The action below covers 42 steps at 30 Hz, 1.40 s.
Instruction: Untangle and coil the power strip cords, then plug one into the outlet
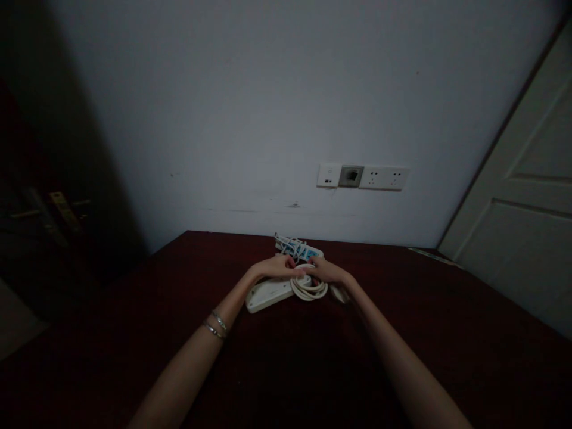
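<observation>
A coil of white cable (308,293) lies across a white power strip (268,295) on the dark red tabletop. My left hand (277,266) reaches over the strip, its fingers bent and closed on the coil's upper left side. From the other side my right hand (328,271) closes on the top of the same coil, fingertips close to those of the left. A pale piece (339,294) shows under my right wrist, partly hidden; I cannot tell its kind. Just behind both hands sits a second power strip (313,253), white and blue, wrapped in its cord.
The dark red table (214,262) meets a pale wall (250,119). A row of wall sockets (382,177) is set above the table's back edge. A panelled white door (531,196) stands at the right; a door handle (67,208) shows in shadow at the left.
</observation>
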{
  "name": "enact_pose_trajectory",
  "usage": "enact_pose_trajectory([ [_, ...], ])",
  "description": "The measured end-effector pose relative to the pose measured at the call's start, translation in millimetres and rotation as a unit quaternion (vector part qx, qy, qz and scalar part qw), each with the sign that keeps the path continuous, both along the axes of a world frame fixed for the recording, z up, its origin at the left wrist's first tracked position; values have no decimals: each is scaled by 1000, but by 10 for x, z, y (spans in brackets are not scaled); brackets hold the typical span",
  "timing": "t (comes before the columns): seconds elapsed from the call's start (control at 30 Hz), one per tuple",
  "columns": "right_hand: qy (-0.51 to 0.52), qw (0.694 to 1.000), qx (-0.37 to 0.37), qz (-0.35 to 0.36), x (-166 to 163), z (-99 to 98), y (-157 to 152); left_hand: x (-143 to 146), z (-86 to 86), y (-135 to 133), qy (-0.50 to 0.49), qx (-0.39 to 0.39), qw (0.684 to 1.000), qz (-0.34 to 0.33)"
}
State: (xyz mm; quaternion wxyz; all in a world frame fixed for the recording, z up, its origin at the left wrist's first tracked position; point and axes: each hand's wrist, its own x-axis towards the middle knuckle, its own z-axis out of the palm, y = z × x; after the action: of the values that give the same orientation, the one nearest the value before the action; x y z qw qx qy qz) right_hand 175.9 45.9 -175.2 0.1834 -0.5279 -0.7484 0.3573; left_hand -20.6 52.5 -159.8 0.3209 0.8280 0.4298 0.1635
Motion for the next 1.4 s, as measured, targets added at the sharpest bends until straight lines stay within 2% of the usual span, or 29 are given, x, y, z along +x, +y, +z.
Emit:
enact_pose_trajectory([
  [0.2, 10, 1000, 6, -14, -42, 35, -50, 128, -196, -24, -76, -95, 991, -52],
  [0.33, 22, 999, 18, -19, -85, 79, -84, 114, -201, 2, -121, -97, 986, -57],
  [0.47, 46, 996, 72, 4, -134, 234, -174, 81, -35, -19, -142, -48, 986, -66],
  [0.63, 74, 990, 109, 42, -201, 543, -398, 2, 354, -175, -109, -52, 984, -128],
  [0.8, 88, 985, 134, 64, -246, 727, -559, -76, 641, -355, -74, 26, 982, -173],
  [0.9, 108, 983, 134, 64, -242, 767, -591, -76, 693, -401, -78, 55, 979, -181],
  [1.13, 145, 979, 124, 67, -187, 825, -590, -29, 782, -503, -99, 136, 974, -148],
  [1.4, 155, 977, 106, 100, -89, 986, -710, -32, 794, -526, -110, 152, 974, -130],
])
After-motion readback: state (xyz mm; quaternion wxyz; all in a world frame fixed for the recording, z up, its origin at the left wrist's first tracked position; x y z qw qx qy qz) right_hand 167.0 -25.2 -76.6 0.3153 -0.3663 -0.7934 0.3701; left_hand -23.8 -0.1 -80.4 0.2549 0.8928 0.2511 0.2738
